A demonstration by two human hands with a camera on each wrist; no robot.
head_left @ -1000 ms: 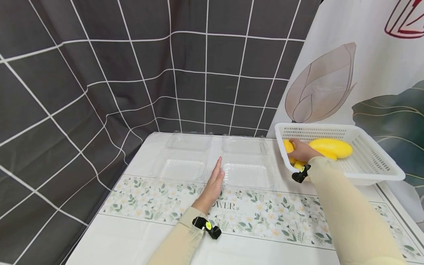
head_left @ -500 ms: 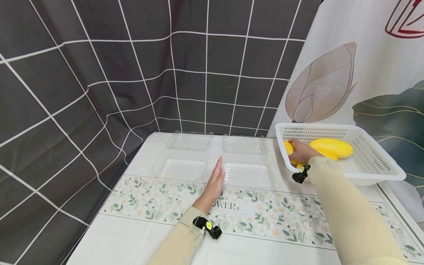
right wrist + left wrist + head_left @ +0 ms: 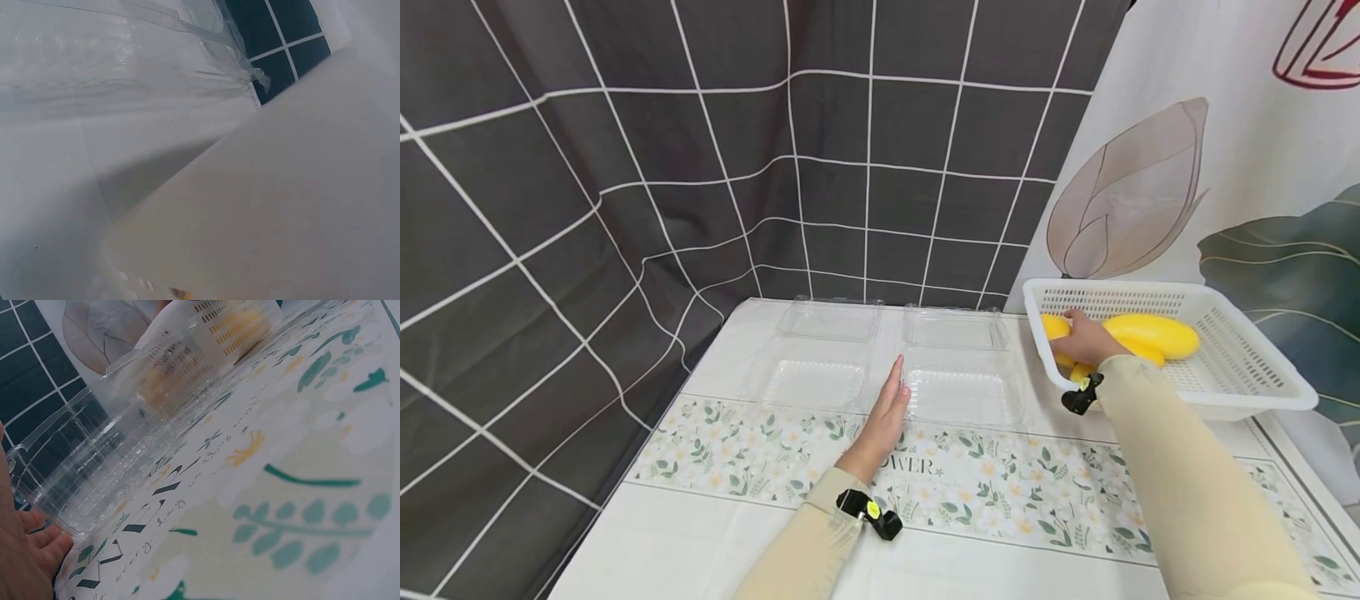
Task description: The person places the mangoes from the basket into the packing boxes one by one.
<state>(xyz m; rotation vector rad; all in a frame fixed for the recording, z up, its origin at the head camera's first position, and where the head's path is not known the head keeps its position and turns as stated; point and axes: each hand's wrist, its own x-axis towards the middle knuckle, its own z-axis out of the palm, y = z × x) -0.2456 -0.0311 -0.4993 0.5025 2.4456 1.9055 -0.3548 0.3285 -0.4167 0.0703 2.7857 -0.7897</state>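
The white basket (image 3: 1292, 395) is at three o'clock in the head view. Inside it, the right hand (image 3: 1086, 340) is reaching down on a small yellow piece (image 3: 1055, 326) at the nine o'clock end; its fingertips are hidden, so one cannot tell whether they grasp it. A long yellow piece (image 3: 1163, 335) lies at three o'clock from this hand. The left hand (image 3: 883, 421) has its fingers released and straight, just beside the nine o'clock edge of a clear container (image 3: 961, 398).

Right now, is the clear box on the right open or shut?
Open: in the head view its lid is folded back behind the base, not over it.
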